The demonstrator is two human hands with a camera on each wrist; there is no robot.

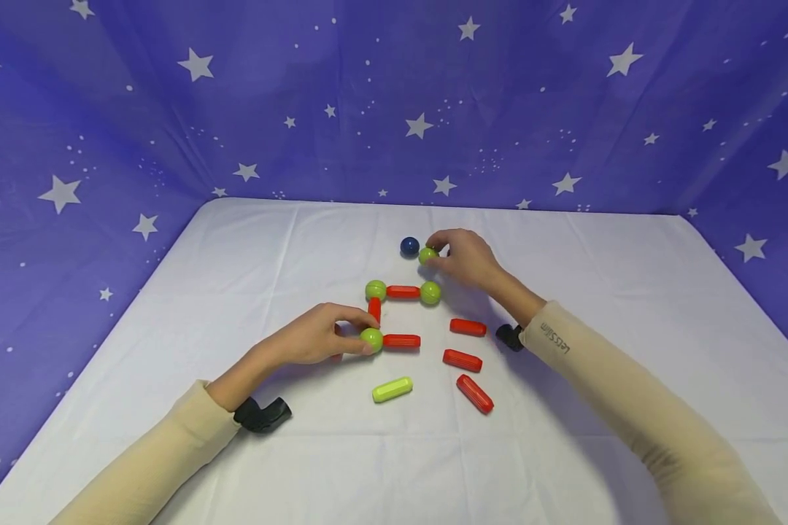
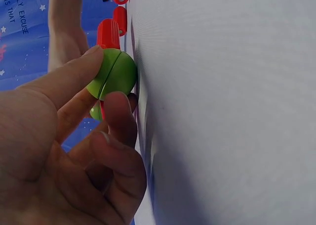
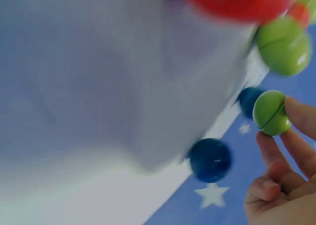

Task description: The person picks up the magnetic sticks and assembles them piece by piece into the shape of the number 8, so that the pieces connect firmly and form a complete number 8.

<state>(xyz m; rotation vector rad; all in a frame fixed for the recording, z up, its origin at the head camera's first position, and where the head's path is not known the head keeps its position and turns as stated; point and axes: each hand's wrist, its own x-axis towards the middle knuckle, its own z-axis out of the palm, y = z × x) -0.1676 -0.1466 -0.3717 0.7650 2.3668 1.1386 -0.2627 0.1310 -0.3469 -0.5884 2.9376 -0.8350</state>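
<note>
Fingers (image 1: 356,314) of left hand (image 1: 315,334) and right hand (image 1: 468,257) pinch green plastic balls (image 1: 371,340), one joined to red plastic rods (image 1: 403,341), three loose rods (image 1: 462,360) left.

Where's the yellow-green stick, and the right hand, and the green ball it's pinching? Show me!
Yellow-green stick (image 1: 392,389): head view, on the middle of its length.
Right hand (image 1: 469,257): head view, on the back of the hand.
Green ball (image 3: 268,110): right wrist view, on its rounded side, near the groove.

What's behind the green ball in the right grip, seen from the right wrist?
A blue ball, partly showing to the left of the green ball. The blue one's right part is covered and can't be seen.
</note>
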